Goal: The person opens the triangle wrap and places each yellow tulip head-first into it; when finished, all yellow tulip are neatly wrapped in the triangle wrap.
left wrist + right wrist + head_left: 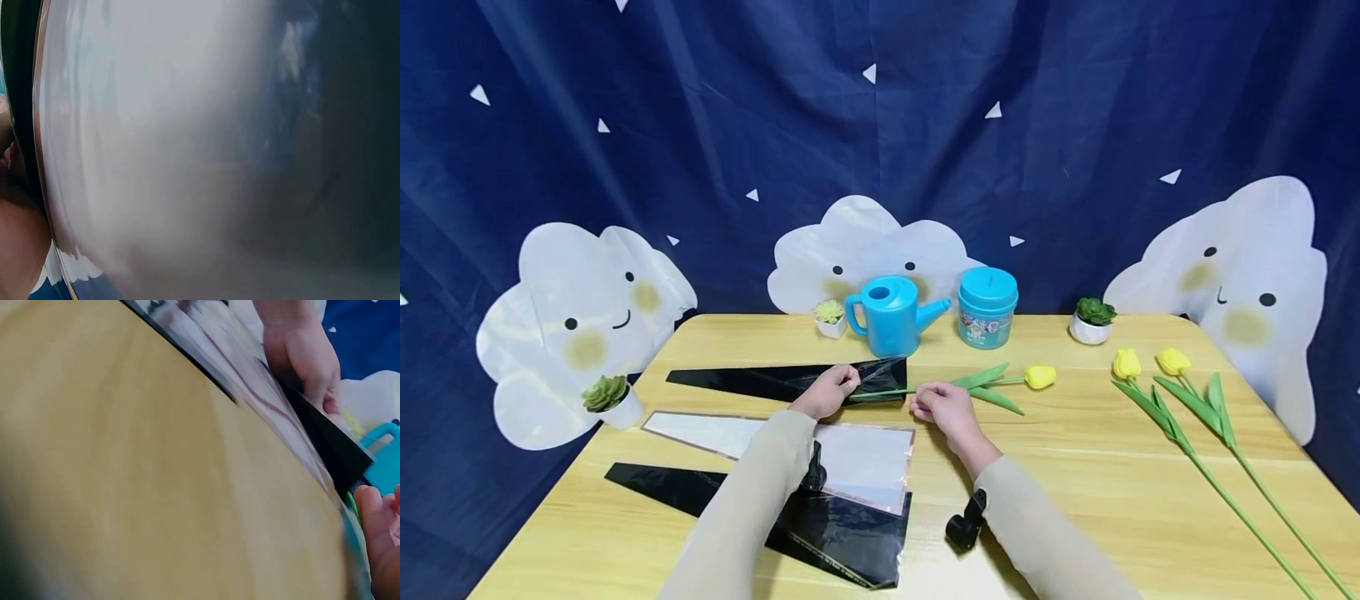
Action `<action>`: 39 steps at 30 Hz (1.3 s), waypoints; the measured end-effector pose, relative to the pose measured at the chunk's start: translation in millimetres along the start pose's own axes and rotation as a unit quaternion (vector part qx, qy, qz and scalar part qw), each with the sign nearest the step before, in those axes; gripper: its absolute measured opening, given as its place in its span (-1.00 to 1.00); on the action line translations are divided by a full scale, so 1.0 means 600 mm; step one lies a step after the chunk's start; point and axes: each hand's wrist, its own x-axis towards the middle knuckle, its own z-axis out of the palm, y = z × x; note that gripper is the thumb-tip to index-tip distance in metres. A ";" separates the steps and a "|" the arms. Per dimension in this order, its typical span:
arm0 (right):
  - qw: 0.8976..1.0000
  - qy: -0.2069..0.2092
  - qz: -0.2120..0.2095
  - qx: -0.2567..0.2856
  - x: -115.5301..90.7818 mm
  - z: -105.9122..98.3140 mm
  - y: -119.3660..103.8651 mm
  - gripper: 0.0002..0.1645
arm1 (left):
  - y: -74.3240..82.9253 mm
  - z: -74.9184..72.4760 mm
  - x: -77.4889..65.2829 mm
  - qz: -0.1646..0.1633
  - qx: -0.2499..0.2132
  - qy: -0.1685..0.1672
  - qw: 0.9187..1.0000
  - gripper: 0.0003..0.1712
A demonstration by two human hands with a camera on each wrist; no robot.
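My left hand pinches the clear film of a black flower sleeve at the back left of the table. In the right wrist view the mouth of this black sleeve stands lifted beneath that hand. A yellow tulip lies crosswise, bloom to the right, its green stem reaching into the sleeve's mouth. My right hand holds the stem just below the leaves, fingers curled. Closer in lie a white sleeve and a second black sleeve. The left wrist view is mostly blurred film.
Two more yellow tulips lie at the right. Along the back stand a blue watering can, a blue lidded tub, a small pale succulent and a dark green one. Another potted succulent leans at the left edge.
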 end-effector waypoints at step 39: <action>0.930 -0.068 -0.173 -0.316 0.047 -0.188 -0.029 -0.54 | -0.001 0.001 -0.004 0.019 0.009 0.011 1.000 -0.84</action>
